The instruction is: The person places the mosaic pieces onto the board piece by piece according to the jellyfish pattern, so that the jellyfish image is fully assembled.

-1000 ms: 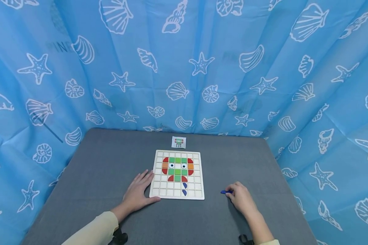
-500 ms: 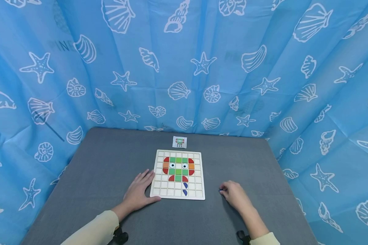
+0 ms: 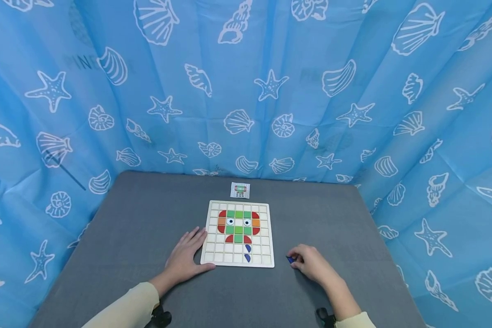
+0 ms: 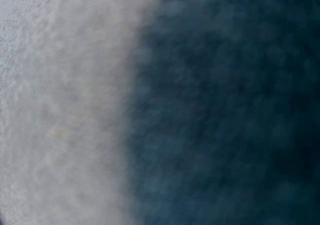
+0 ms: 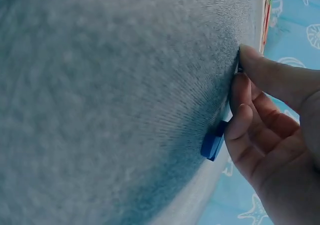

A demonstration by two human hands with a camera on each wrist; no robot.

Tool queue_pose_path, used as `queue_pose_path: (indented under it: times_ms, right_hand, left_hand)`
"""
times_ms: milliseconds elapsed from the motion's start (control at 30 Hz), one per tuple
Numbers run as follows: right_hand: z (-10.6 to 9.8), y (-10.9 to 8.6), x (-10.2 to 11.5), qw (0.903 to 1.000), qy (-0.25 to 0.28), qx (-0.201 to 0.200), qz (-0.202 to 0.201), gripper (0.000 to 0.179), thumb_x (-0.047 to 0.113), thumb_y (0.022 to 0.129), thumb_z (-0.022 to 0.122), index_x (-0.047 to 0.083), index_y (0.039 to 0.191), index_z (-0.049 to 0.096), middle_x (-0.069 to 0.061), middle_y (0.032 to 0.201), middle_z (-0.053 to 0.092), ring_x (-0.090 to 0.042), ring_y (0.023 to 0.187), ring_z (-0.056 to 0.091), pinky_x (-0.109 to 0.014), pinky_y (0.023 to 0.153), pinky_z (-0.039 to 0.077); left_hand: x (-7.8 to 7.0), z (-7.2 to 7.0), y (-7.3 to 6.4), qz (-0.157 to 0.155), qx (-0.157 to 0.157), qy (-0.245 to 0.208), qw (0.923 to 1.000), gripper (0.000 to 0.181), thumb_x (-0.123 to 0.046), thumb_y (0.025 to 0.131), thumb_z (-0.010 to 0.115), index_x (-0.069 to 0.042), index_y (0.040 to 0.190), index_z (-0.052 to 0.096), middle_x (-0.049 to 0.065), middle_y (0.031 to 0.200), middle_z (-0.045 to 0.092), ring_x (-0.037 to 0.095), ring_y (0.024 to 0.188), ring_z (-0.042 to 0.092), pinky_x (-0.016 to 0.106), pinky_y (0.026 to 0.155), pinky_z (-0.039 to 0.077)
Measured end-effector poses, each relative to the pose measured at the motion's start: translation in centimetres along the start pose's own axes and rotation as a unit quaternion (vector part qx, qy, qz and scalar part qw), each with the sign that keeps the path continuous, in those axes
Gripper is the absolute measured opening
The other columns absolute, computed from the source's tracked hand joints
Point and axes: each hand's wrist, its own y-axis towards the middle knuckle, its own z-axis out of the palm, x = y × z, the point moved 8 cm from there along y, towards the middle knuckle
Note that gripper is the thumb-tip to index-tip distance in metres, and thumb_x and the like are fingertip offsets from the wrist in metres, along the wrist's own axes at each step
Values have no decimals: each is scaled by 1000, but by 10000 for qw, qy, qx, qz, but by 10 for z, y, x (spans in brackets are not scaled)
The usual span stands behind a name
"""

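Near the middle of the table lies a white square grid board (image 3: 217,259) with red, green and orange tiles and two eye tiles in a face-like figure. Below the figure sit two dark blue half-round tiles (image 3: 248,253). My left hand (image 3: 183,258) rests with spread fingers at the board's left edge, its thumb at the near edge. Right of the board my right hand (image 3: 311,264) pinches a small blue tile (image 3: 290,259) low over the cloth. In the right wrist view a dark sliver shows at the thumb tip, and a blue tile (image 5: 214,142) appears beside the lower fingers.
A small picture card (image 3: 239,190) with a similar figure lies behind the board. Grey cloth covers the table (image 3: 156,205). A blue curtain (image 3: 213,150) with white sea shells hangs behind and along the sides. The left wrist view is only a blur.
My right hand has moved left toward the board with the blue tile, which has turned between the fingers. The left hand and the board stay in place.
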Motion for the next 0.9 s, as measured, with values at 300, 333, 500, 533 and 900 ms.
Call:
queue_pose_path:
  times_ms: [300,333,500,533,900]
  right_hand:
    - [-4,12,20,9990,40,-434,-22,18,6,84,81,12,101,76,5,90,66,-3,73,53,-26,65,48]
    - [-5,14,26,9987,83,-489,-105,19,6,84,81,11,102,76,4,91,66,-4,74,53,-26,66,48]
    - [-1,26,55,9974,189,-490,-493,21,5,85,79,12,105,76,2,96,67,-5,75,52,-25,66,46]
    - [2,28,61,9972,210,-448,-554,21,6,86,79,12,106,76,2,97,67,-5,76,52,-24,66,46]
    - [37,52,117,9919,273,-12,-1241,21,12,89,77,10,111,77,-2,102,71,-10,82,60,-28,71,51]
  left_hand:
    - [0,-1,0,23,-85,-39,10000,112,-86,75,59,-14,158,36,1,164,34,28,154,25,53,125,20]
    - [0,-1,0,27,-89,-40,9999,112,-85,75,60,-13,158,36,2,164,34,28,154,25,53,125,20]
    - [0,0,0,67,-94,-14,9999,111,-82,75,64,-13,158,36,3,164,34,29,154,26,53,124,21]
    - [0,0,0,81,-113,-3,9999,111,-82,75,63,-13,157,37,3,164,35,29,154,26,53,124,21]
    - [0,-1,0,101,-5,116,9999,114,-89,75,53,-14,158,35,2,165,33,28,154,25,52,124,22]
